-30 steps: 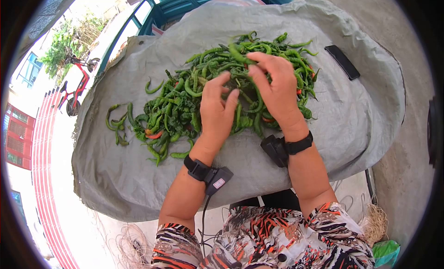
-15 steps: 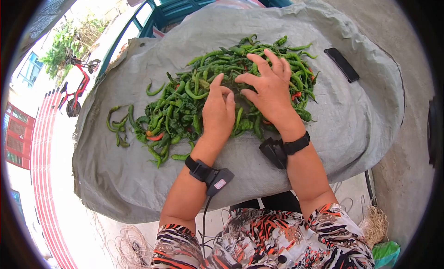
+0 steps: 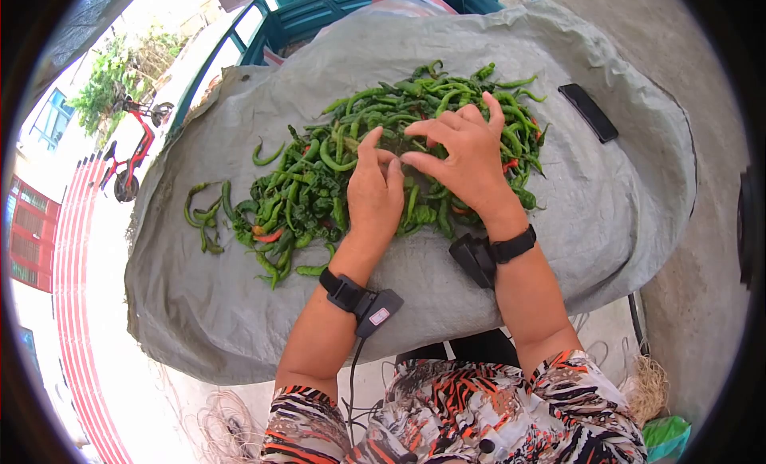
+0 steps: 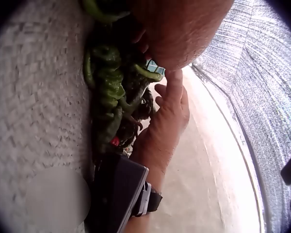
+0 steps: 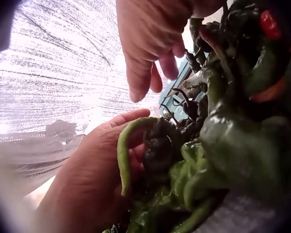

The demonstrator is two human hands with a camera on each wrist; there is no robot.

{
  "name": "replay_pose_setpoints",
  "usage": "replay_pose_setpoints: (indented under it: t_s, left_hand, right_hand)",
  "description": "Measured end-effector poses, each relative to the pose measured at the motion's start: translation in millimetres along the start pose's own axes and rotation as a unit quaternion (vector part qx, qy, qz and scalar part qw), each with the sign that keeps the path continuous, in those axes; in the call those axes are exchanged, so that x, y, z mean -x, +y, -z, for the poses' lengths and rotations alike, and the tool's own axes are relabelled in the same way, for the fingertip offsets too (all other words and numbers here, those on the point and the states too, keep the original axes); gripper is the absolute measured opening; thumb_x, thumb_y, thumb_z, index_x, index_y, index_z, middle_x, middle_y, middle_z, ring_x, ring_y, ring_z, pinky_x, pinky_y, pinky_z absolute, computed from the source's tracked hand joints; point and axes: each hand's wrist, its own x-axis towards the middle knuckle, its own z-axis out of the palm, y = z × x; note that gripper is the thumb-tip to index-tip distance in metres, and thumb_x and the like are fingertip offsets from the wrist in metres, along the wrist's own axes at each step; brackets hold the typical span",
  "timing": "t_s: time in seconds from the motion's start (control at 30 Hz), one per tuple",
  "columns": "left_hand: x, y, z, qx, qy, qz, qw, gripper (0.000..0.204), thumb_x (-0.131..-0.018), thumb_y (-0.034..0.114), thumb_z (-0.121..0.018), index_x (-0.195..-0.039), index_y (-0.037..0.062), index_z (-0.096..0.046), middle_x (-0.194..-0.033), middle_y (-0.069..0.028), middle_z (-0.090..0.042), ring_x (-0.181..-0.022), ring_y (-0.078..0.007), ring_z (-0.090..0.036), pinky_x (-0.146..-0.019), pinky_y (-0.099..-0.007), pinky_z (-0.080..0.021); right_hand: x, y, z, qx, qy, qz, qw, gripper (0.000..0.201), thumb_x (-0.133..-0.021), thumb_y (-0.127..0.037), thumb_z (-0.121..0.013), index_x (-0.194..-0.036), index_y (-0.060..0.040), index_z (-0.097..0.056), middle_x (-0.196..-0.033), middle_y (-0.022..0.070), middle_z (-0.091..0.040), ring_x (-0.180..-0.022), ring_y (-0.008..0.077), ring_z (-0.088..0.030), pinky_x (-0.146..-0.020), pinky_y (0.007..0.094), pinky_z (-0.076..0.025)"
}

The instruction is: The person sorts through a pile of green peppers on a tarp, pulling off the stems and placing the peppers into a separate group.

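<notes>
A heap of green chili peppers (image 3: 319, 177), with a few red ones (image 3: 267, 234), lies on a grey tarp (image 3: 239, 304). My left hand (image 3: 381, 157) rests on the middle of the heap, fingers fairly straight and pointing away from me. In the right wrist view a long green pepper (image 5: 122, 155) lies against this left hand (image 5: 87, 184). My right hand (image 3: 447, 137) hovers over the right part of the heap with loosely bent fingers. In its wrist view the right hand's fingers (image 5: 136, 82) hang free and hold nothing. The left wrist view shows the right hand (image 4: 169, 111) beside the peppers (image 4: 111, 92).
A flat black object (image 3: 589, 109) lies on the tarp at the far right. A few stray peppers (image 3: 203, 213) sit left of the heap. A teal frame (image 3: 319, 9) stands behind, a red scooter (image 3: 132, 153) on the ground to the left, concrete floor on the right.
My right hand let go of the peppers it was lifting, spread over the heap, then bent its fingers. My left hand's fingers drew together and settled on the pile.
</notes>
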Motion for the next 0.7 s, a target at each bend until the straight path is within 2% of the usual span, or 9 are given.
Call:
replay_pose_setpoints:
  t_s: [0.1,0.2,0.3,0.33,0.43,0.53,0.6,0.63,0.7]
  left_hand:
    - [0.4,-1.2,0.2,0.007,0.003,-0.001,1.000,0.052,-0.091,0.002,-0.061,-0.140,0.0001,-0.043,-0.090,-0.0082,-0.065,-0.074,-0.0176,-0.064,-0.069,-0.0327,-0.052]
    - [0.5,1.6,0.9,0.008,-0.004,0.006,1.000,0.052,-0.091,0.003,-0.062,-0.139,-0.0009,-0.044,-0.095,-0.0081,-0.064,-0.075,-0.0168,-0.062,-0.069,-0.0318,-0.052]
    - [0.2,7.1,4.7,0.005,-0.013,0.018,1.000,0.055,-0.091,0.004,-0.064,-0.140,-0.0011,-0.043,-0.109,-0.0098,-0.061,-0.077,-0.0159,-0.061,-0.070,-0.0298,-0.051]
    - [-0.2,11.1,6.9,-0.001,-0.017,0.022,1.000,0.057,-0.091,0.004,-0.066,-0.142,-0.0009,-0.041,-0.115,-0.0107,-0.058,-0.079,-0.0155,-0.061,-0.070,-0.0292,-0.051]
    - [1.0,11.2,5.1,0.065,0.024,0.000,0.998,0.067,-0.089,0.006,-0.070,-0.146,0.0003,-0.035,-0.127,-0.0157,-0.050,-0.075,-0.0169,-0.061,-0.067,-0.0282,-0.050]
    - [-0.3,15.0,0.3,0.172,0.119,-0.032,0.977,0.075,-0.088,0.006,-0.072,-0.149,0.0009,-0.029,-0.131,-0.0181,-0.045,-0.073,-0.0166,-0.061,-0.064,-0.0269,-0.050]
    - [-1.6,18.8,1.5,0.174,0.178,-0.049,0.967,0.066,-0.088,0.007,-0.074,-0.143,0.0008,-0.040,-0.125,-0.0149,-0.050,-0.081,-0.0153,-0.062,-0.063,-0.0257,-0.049]
    - [-0.8,17.1,4.8,0.128,0.137,-0.040,0.981,0.059,-0.089,0.009,-0.073,-0.139,0.0017,-0.044,-0.123,-0.0124,-0.052,-0.085,-0.0143,-0.061,-0.066,-0.0256,-0.049]
    - [1.2,14.0,13.6,0.035,0.052,-0.021,0.998,0.045,-0.091,0.012,-0.072,-0.132,0.0034,-0.054,-0.118,-0.0074,-0.057,-0.092,-0.0122,-0.059,-0.072,-0.0254,-0.050]
  right_hand:
    - [7.7,11.1,-13.6,0.076,-0.032,0.023,0.996,0.008,-0.080,-0.025,-0.076,-0.087,-0.0217,-0.074,-0.076,-0.0049,-0.065,-0.086,0.0187,-0.058,-0.111,0.0523,-0.026]
    - [4.5,15.4,-20.5,0.044,0.065,-0.007,0.997,0.006,-0.084,-0.020,-0.073,-0.090,-0.0199,-0.074,-0.076,-0.0051,-0.065,-0.082,0.0175,-0.059,-0.109,0.0499,-0.028]
    - [-0.7,6.7,-8.3,-0.127,0.131,-0.083,0.980,0.005,-0.087,-0.017,-0.071,-0.091,-0.0174,-0.074,-0.077,-0.0045,-0.066,-0.074,0.0167,-0.060,-0.108,0.0475,-0.030]
    - [-1.2,3.8,-1.2,-0.109,0.146,-0.050,0.982,0.007,-0.089,-0.014,-0.069,-0.095,-0.0119,-0.074,-0.080,-0.0003,-0.068,-0.073,0.0152,-0.062,-0.099,0.0400,-0.041]
    - [2.6,-9.3,-1.4,-0.342,0.104,-0.164,0.920,0.009,-0.090,-0.011,-0.069,-0.097,-0.0067,-0.072,-0.084,0.0035,-0.069,-0.078,0.0140,-0.064,-0.082,0.0309,-0.049]
    - [5.0,-8.0,-8.3,-0.353,0.039,-0.109,0.928,0.010,-0.091,-0.010,-0.068,-0.098,-0.0029,-0.071,-0.087,0.0055,-0.070,-0.082,0.0123,-0.065,-0.068,0.0249,-0.050]
    - [6.5,-11.6,-7.6,-0.403,-0.004,-0.132,0.905,0.011,-0.092,-0.011,-0.066,-0.100,-0.0044,-0.071,-0.087,0.0053,-0.070,-0.081,0.0149,-0.064,-0.076,0.0282,-0.050]
    - [6.7,-13.2,-7.4,-0.428,-0.026,-0.143,0.892,0.012,-0.093,-0.011,-0.065,-0.102,-0.0051,-0.071,-0.088,0.0052,-0.070,-0.081,0.0162,-0.064,-0.080,0.0298,-0.049]
    - [2.5,-9.0,-9.3,-0.302,0.016,-0.061,0.951,0.013,-0.093,-0.011,-0.064,-0.103,-0.0072,-0.071,-0.087,0.0053,-0.069,-0.082,0.0203,-0.062,-0.090,0.0337,-0.046]
